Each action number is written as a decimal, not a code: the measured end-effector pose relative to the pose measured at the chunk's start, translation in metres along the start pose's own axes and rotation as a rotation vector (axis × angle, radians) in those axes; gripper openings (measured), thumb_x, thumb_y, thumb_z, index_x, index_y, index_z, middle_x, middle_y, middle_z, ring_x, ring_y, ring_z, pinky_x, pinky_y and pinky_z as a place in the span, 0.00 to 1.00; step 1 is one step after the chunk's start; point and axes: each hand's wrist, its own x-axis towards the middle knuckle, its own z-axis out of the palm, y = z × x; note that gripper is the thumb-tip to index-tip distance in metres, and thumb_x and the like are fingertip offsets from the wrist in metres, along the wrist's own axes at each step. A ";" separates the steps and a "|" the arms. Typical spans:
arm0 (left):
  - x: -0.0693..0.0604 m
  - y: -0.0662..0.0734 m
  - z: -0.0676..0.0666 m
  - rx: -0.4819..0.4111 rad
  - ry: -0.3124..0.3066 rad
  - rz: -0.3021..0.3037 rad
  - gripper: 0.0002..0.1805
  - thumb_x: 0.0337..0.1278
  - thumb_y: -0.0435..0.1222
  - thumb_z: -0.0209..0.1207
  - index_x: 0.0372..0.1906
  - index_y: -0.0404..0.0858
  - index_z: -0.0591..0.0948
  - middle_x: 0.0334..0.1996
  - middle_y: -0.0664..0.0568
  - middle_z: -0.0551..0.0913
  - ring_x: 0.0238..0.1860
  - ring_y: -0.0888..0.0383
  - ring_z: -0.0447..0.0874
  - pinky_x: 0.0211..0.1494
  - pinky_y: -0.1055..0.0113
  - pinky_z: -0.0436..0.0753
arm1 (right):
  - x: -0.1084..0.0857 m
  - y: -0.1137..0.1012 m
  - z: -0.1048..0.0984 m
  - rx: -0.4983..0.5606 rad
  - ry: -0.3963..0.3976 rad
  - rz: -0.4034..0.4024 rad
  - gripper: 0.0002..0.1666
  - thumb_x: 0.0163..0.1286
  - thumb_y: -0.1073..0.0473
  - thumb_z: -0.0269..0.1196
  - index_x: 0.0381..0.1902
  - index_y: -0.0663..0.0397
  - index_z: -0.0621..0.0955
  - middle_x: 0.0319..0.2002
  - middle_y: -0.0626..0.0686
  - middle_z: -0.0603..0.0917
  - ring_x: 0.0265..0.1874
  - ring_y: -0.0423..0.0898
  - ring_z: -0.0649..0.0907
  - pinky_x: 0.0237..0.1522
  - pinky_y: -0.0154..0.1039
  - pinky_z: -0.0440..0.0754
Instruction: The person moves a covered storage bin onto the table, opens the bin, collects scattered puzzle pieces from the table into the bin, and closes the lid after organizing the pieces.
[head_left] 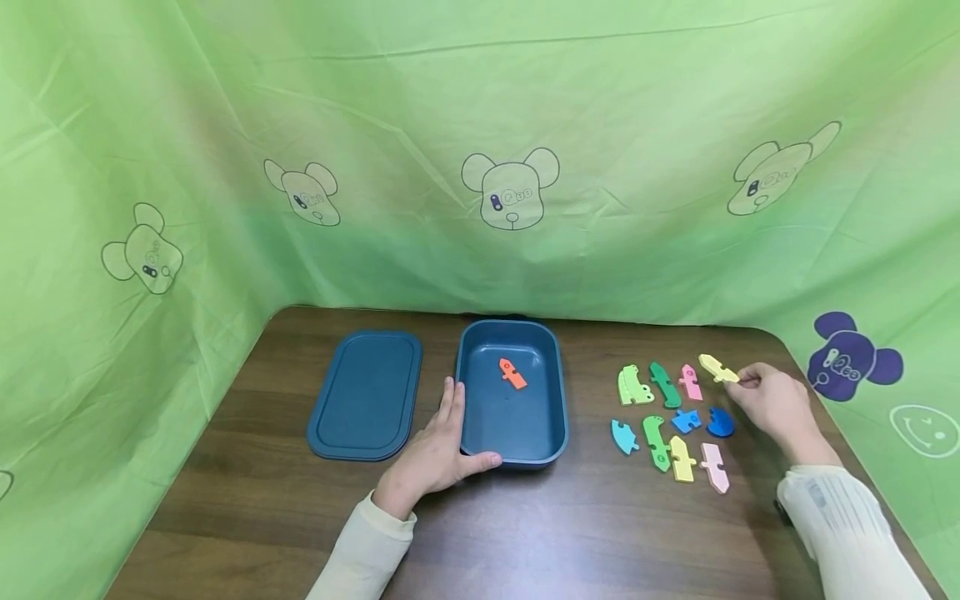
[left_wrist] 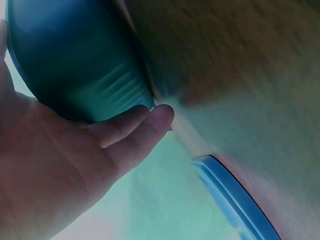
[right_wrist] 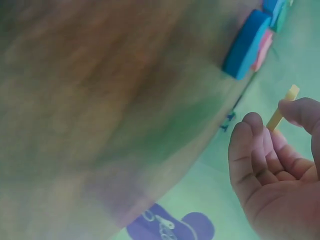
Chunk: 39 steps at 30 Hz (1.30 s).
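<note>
Yellow piece [head_left: 715,367]: it is at 3 o'clock from the box [head_left: 517,429], held at its 4 o'clock end; whether it touches the table [head_left: 585,525], I cannot tell.
Right hand [head_left: 776,408]: it pinches this piece between thumb and fingertips.
Near pieces: pink piece [head_left: 691,383] lies just beside, at 8 o'clock; dark blue piece [head_left: 720,423] at 6; light green piece [head_left: 633,387] at 9, beyond the dark green piece [head_left: 664,384].
Farther pieces: blue piece [head_left: 686,421] and second yellow piece [head_left: 682,461] at 7 o'clock, pale pink piece [head_left: 715,468] at 6, green piece [head_left: 656,444] between 7 and 8, cyan piece [head_left: 624,437] at 8.
Box: without cover, it contains an orange piece [head_left: 513,374] toward 12 o'clock.
Left hand [head_left: 435,454]: fingers extended, grasping nothing; it rests against the box at 8 o'clock, the thumb at its near rim.
Lid [head_left: 365,396]: flat on the table, at 9 o'clock from the box.
Cloth [head_left: 412,108]: green, with mouse heads [head_left: 512,193], behind the table at 12 o'clock.
</note>
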 end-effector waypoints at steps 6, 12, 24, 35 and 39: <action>0.000 0.000 0.000 -0.003 0.002 0.000 0.66 0.56 0.66 0.64 0.82 0.40 0.37 0.81 0.47 0.30 0.74 0.32 0.55 0.69 0.39 0.64 | 0.001 -0.019 -0.004 0.039 0.018 -0.017 0.18 0.67 0.57 0.65 0.43 0.69 0.78 0.36 0.67 0.85 0.38 0.65 0.82 0.39 0.55 0.72; 0.000 0.000 0.000 0.000 0.003 0.000 0.66 0.55 0.66 0.64 0.82 0.40 0.37 0.81 0.46 0.30 0.73 0.32 0.56 0.68 0.38 0.65 | 0.000 -0.038 -0.006 0.082 0.033 -0.035 0.17 0.68 0.56 0.64 0.46 0.66 0.79 0.38 0.66 0.85 0.39 0.61 0.82 0.38 0.47 0.73; 0.000 0.000 0.001 0.000 0.009 0.009 0.66 0.55 0.66 0.64 0.82 0.39 0.37 0.81 0.45 0.30 0.74 0.32 0.55 0.68 0.39 0.65 | 0.003 -0.074 -0.011 0.120 0.022 -0.082 0.18 0.71 0.52 0.63 0.47 0.63 0.80 0.38 0.60 0.84 0.38 0.52 0.79 0.36 0.40 0.72; -0.001 0.000 -0.001 0.002 0.009 0.013 0.66 0.56 0.66 0.63 0.82 0.40 0.37 0.81 0.45 0.31 0.73 0.32 0.56 0.68 0.39 0.65 | 0.007 -0.107 -0.010 0.159 -0.023 -0.131 0.16 0.72 0.54 0.64 0.46 0.63 0.79 0.37 0.58 0.84 0.31 0.51 0.81 0.29 0.36 0.76; -0.001 0.000 0.000 -0.004 0.010 0.012 0.65 0.56 0.65 0.64 0.82 0.40 0.37 0.81 0.45 0.31 0.73 0.32 0.56 0.68 0.39 0.66 | 0.008 -0.122 -0.005 0.166 -0.029 -0.159 0.16 0.72 0.54 0.65 0.45 0.63 0.80 0.36 0.57 0.84 0.31 0.51 0.81 0.31 0.41 0.78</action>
